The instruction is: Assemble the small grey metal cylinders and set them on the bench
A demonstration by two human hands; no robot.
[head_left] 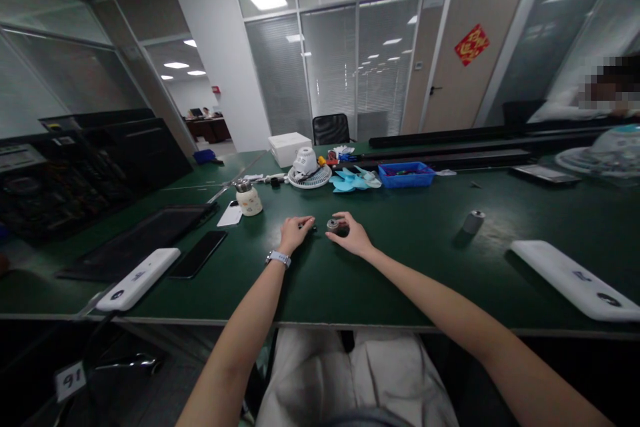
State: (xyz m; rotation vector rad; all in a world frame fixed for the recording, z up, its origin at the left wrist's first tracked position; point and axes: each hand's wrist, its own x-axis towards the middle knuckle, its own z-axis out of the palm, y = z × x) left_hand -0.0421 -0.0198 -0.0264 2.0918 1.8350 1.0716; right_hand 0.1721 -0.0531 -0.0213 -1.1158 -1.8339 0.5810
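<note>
A small round metal part (332,225), like a little motor with a pale top, stands on the green table (400,260) between the thumb and fingers of my right hand (354,235). My left hand (295,233), with a watch at the wrist, rests just left of it, its fingers pressed together. A small dark piece shows at those left fingertips, too small to name. Farther right a grey metal cylinder (473,221) stands apart from both hands.
Behind my hands lie a white fan housing (309,172), light-blue fan blades (350,180) and a blue tray (406,175). A cream bottle (248,199) and a black phone (199,254) are left. White devices (140,278) flank me. A person sits far right.
</note>
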